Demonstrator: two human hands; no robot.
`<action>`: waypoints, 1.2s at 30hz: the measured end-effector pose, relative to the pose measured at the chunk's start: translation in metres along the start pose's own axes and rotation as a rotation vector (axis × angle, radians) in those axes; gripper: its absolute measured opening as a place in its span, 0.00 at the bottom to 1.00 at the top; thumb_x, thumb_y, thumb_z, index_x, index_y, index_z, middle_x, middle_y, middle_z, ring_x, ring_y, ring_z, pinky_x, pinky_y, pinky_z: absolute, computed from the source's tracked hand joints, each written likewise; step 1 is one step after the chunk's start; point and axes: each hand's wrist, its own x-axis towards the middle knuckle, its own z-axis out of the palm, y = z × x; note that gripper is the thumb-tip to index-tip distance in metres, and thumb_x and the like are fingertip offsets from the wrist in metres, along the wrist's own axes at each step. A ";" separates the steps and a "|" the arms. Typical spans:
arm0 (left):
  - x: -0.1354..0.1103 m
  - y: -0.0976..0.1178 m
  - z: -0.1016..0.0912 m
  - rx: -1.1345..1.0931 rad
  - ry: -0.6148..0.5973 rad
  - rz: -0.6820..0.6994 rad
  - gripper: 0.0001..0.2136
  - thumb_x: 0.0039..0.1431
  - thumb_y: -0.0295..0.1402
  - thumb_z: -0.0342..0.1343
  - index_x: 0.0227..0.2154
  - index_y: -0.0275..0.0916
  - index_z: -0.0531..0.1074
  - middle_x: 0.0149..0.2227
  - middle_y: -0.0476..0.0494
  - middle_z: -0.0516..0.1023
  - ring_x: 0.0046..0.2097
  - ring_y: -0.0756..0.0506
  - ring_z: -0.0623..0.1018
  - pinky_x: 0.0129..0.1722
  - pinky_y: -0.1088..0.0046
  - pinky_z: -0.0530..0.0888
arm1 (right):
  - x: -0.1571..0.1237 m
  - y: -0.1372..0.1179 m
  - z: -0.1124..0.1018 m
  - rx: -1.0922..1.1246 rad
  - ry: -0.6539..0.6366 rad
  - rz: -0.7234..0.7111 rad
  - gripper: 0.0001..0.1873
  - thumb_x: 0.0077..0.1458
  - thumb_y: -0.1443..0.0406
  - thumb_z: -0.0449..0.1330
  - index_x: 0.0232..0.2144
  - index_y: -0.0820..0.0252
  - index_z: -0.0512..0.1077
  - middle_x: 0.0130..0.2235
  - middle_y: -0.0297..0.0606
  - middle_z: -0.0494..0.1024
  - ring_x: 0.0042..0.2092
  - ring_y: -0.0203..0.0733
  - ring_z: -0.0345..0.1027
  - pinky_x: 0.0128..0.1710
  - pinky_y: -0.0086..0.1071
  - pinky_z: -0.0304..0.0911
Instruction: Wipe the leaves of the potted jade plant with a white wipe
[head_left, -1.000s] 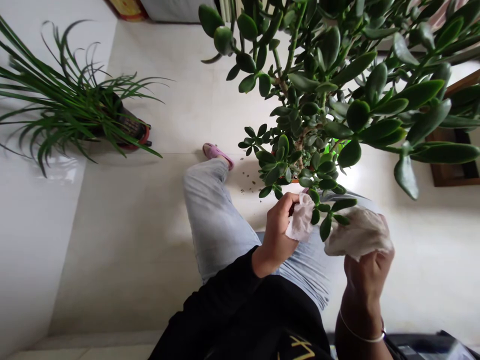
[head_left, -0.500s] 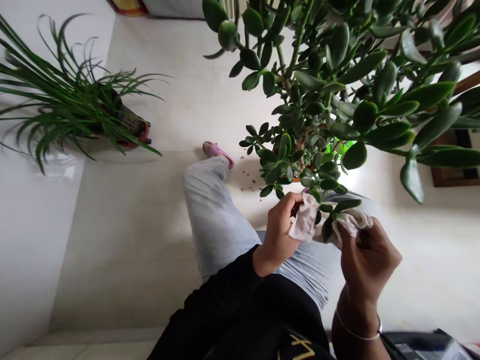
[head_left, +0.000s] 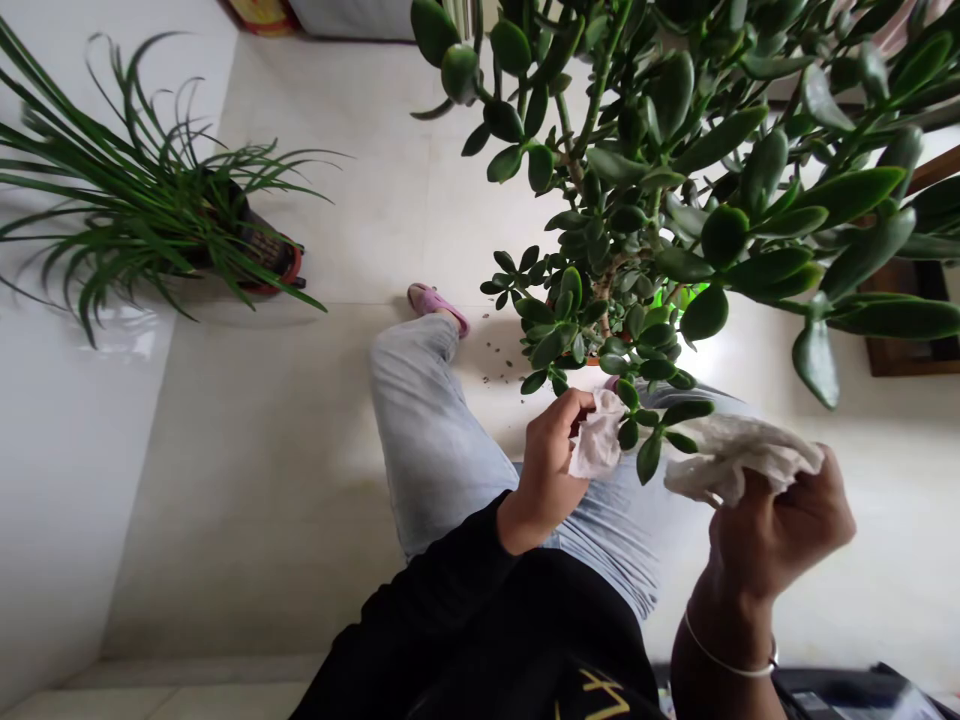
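A large jade plant (head_left: 630,215) with thick oval leaves fills the upper right, and one low sprig (head_left: 651,425) hangs between my hands. My left hand (head_left: 551,470) is closed on a crumpled white tissue (head_left: 598,437), just left of that sprig. To the right, my right hand (head_left: 784,520) grips another crumpled white tissue (head_left: 739,460), apart from the leaves. Both tissues look soft and wrinkled. Foliage hides most of the jade plant's pot.
A long-leaved potted plant (head_left: 172,225) stands by the wall at left. Dark crumbs (head_left: 501,360) lie on the pale floor near my pink shoe (head_left: 442,308). A brown wooden frame (head_left: 911,320) is at right, and a black item (head_left: 847,690) sits at bottom right.
My right hand has moved right with its tissue, away from the sprig, whose leaves now show more fully. My left hand has shifted slightly left, still holding its tissue.
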 end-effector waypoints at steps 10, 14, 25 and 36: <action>0.004 0.003 -0.001 -0.032 -0.055 -0.002 0.09 0.62 0.36 0.68 0.35 0.39 0.73 0.30 0.52 0.74 0.32 0.51 0.73 0.35 0.76 0.72 | 0.030 -0.008 0.005 0.275 -0.679 0.247 0.14 0.52 0.61 0.73 0.42 0.58 0.81 0.37 0.36 0.80 0.35 0.38 0.72 0.32 0.29 0.67; 0.003 -0.003 -0.003 -0.033 -0.023 0.002 0.08 0.65 0.38 0.65 0.38 0.40 0.75 0.33 0.50 0.74 0.34 0.50 0.74 0.36 0.74 0.74 | 0.035 -0.012 0.002 0.171 -0.551 0.076 0.08 0.53 0.64 0.73 0.35 0.57 0.79 0.32 0.31 0.75 0.32 0.34 0.66 0.29 0.27 0.62; 0.015 -0.003 -0.012 -0.039 -0.026 0.019 0.12 0.68 0.39 0.61 0.50 0.42 0.76 0.46 0.41 0.80 0.47 0.42 0.80 0.50 0.63 0.79 | 0.030 -0.014 0.012 0.007 -0.346 -0.354 0.19 0.66 0.66 0.60 0.21 0.58 0.67 0.23 0.29 0.63 0.26 0.32 0.53 0.27 0.31 0.50; 0.034 0.015 -0.015 0.157 -0.231 0.177 0.12 0.64 0.27 0.62 0.49 0.41 0.75 0.47 0.42 0.77 0.44 0.46 0.79 0.45 0.70 0.79 | 0.027 -0.018 0.006 0.109 -0.487 -0.207 0.05 0.58 0.66 0.67 0.32 0.56 0.75 0.30 0.31 0.69 0.30 0.36 0.59 0.27 0.33 0.52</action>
